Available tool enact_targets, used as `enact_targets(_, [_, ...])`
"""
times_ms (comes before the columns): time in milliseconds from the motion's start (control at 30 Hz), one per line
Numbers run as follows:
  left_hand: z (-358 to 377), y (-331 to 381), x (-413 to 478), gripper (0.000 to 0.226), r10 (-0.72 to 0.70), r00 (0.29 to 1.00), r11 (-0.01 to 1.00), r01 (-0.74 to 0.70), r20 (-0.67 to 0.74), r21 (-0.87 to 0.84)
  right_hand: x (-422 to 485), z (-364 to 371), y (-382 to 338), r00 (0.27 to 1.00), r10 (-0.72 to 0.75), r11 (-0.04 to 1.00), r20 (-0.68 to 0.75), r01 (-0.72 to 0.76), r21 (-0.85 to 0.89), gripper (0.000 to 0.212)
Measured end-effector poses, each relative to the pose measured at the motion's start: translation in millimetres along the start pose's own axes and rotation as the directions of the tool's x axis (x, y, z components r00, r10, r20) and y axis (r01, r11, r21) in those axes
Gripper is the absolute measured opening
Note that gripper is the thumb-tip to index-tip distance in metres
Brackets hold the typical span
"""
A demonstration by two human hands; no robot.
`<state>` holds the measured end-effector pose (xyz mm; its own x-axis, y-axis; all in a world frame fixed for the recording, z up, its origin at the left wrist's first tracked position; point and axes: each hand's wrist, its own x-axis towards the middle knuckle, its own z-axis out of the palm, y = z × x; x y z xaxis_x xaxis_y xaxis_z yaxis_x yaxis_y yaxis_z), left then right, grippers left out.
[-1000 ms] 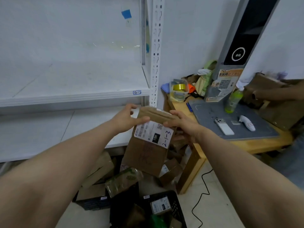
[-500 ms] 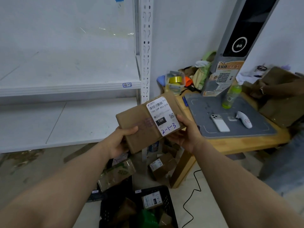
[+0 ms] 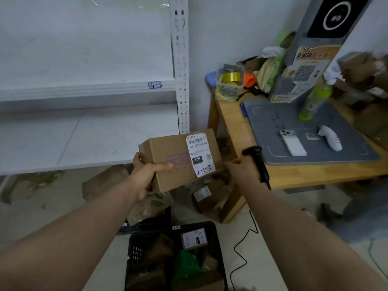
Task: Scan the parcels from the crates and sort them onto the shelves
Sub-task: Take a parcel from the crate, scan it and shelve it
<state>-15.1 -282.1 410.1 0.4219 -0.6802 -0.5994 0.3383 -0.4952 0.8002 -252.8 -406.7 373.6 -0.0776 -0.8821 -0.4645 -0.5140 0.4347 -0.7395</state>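
My left hand grips the left end of a brown cardboard parcel, held level at mid-frame. Its white label faces up, with "2-1-3" handwritten in blue. My right hand holds a black corded barcode scanner just right of the parcel, head pointing up. Below me a black crate holds several parcels. White metal shelves stand at the left, the upper one tagged "4-2".
A wooden table at the right carries a grey mat, a phone, a white handheld device, a green bottle, a tub of tape rolls and a kiosk stand. Loose parcels lie under it. Another person's arm is at far right.
My right hand has let go of the parcel and now holds the scanner. My left hand alone keeps the parcel, which has turned more level and moved slightly lower.
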Motion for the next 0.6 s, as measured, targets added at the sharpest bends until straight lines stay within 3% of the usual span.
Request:
enact_targets(133, [6, -12, 21, 0.122, -0.017, 0.997, 1.0, 0.017, -0.069, 0.002, 33, -6, 13, 0.977, -0.158, 0.959, -0.143, 0.117, -0.259, 0.032])
enact_targets(300, [13, -25, 45, 0.129, -0.056, 0.996, 0.997, 0.059, -0.069, 0.046, 78, -10, 28, 0.944, -0.213, 0.888, -0.251, 0.08, -0.453, 0.059])
enact_targets(433, [22, -34, 56, 0.129, -0.085, 0.995, 0.995, 0.087, -0.048, 0.044, 103, -17, 43, 0.958, -0.143, 0.874, -0.247, 0.005, -0.486, 0.073])
enact_targets(600, [30, -45, 61, 0.127, -0.103, 0.994, 0.994, 0.104, -0.048, 0.037, 115, -24, 53, 0.973, -0.075, 0.884, -0.218, -0.036, -0.466, 0.066])
